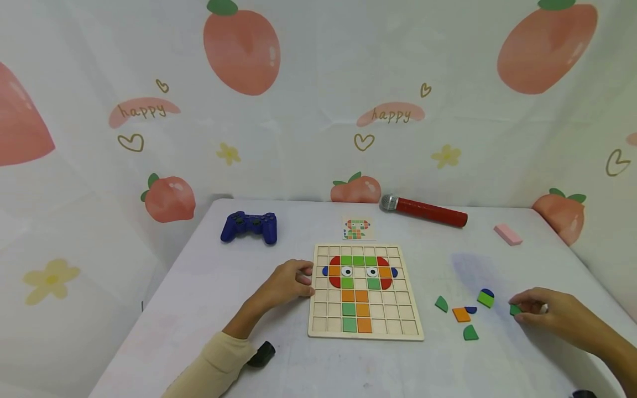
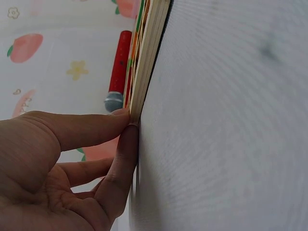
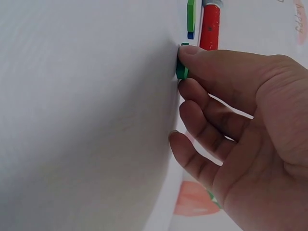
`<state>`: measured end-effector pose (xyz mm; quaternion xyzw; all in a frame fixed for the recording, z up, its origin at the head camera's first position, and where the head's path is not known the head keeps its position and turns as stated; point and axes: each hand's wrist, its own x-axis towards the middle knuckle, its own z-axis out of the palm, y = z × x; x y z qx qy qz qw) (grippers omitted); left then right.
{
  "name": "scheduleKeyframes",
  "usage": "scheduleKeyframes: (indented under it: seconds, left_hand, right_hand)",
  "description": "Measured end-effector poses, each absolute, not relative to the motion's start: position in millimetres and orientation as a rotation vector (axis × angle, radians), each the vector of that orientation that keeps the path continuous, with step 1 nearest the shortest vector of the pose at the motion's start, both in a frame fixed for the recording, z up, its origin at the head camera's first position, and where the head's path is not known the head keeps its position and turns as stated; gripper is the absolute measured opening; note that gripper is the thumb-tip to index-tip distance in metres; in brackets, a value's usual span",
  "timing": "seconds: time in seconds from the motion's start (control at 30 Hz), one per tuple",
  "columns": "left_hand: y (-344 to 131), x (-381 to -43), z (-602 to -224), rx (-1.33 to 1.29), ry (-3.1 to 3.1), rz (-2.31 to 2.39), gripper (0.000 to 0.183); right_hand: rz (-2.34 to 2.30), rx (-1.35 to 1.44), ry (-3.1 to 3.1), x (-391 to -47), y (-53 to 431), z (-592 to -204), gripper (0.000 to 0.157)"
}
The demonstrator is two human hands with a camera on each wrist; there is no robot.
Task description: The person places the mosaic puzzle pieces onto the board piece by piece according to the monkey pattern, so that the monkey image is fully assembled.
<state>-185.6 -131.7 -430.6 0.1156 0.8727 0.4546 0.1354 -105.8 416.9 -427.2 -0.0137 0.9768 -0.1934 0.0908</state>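
A wooden grid board lies in the middle of the table, with coloured tiles making a face and a column below it. At its left edge my left hand holds the board between thumb and index finger; the left wrist view shows the thumb on the rim. On the right side of the table, my right hand pinches a dark green tile between thumb and index finger, close to the tabletop. Loose tiles lie between that hand and the board, among them an orange square and a green quarter-round.
Behind the board is a small picture card with a patterned figure. A red microphone and a pink block are at the back right. A blue game controller sits at the back left. A printed cloth hangs behind the table.
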Motion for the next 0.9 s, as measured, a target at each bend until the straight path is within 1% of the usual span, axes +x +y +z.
scheduleKeyframes:
  seconds: [0.37,0.47,0.6,0.9]
  left_hand:
    - [-132.0,-186.6,-431.8,0.331,2.537,1.299,0.064]
    - [-131.9,-186.9,-432.2,0.322,2.539,1.294,0.064]
    - [-132.1,-187.0,-432.1,0.32,2.539,1.296,0.064]
    - [-131.3,-186.4,-431.2,0.311,2.533,1.303,0.064]
  right_hand:
    - [-0.589,-0.105,2.942,-109.4,401.3,-419.4,0.031]
    - [-0.632,-0.174,2.945,-111.5,392.0,-416.1,0.029]
    - [-0.706,-0.301,2.959,-113.6,373.9,-412.4,0.027]
    - [-0.82,-0.477,2.901,-128.2,318.6,-405.6,0.028]
